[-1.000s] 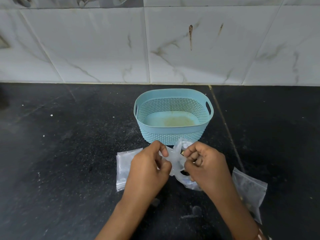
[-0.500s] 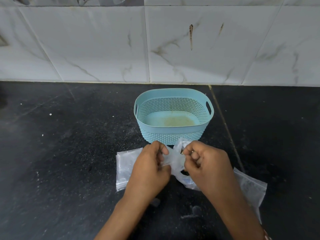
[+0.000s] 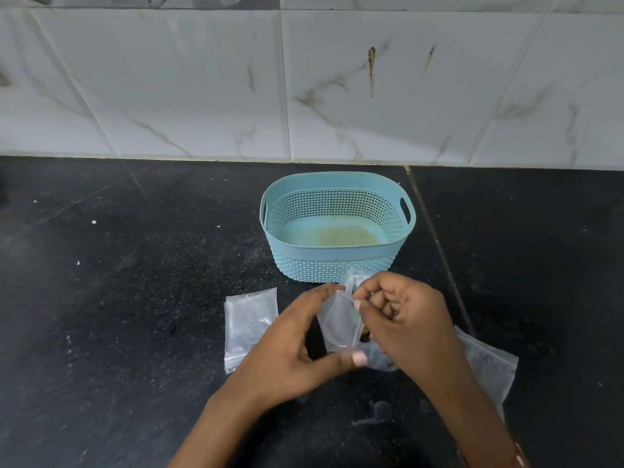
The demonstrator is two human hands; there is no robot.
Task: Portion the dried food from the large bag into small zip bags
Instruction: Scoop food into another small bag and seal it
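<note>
Black speckled stone counter (image 3: 118,298), white marble-look tiles behind. Nearest you, both hands work one small zip bag (image 3: 337,319) held just above the counter. Your left hand (image 3: 297,346) spans it with thumb at the lower edge and fingertips at the upper edge, fingers half curled round it. Your right hand (image 3: 401,319) is curled tight, pinching the bag's mouth edge at the top. Something dark shows low in the bag by your right palm; can't tell if it's food.

Under your right forearm lies the large bag (image 3: 486,363), clear plastic, flat on the counter, contents mostly hidden. Just left of your left hand sits a stack of empty small bags (image 3: 250,325), flat. Beyond, apart from the hands, a blue perforated basket (image 3: 337,261), upright, with a yellowish stain on its floor.

Step looks like opening or sealing this small bag's zip. The next move needs the mouth kept square while your fingers run along the strip.
</note>
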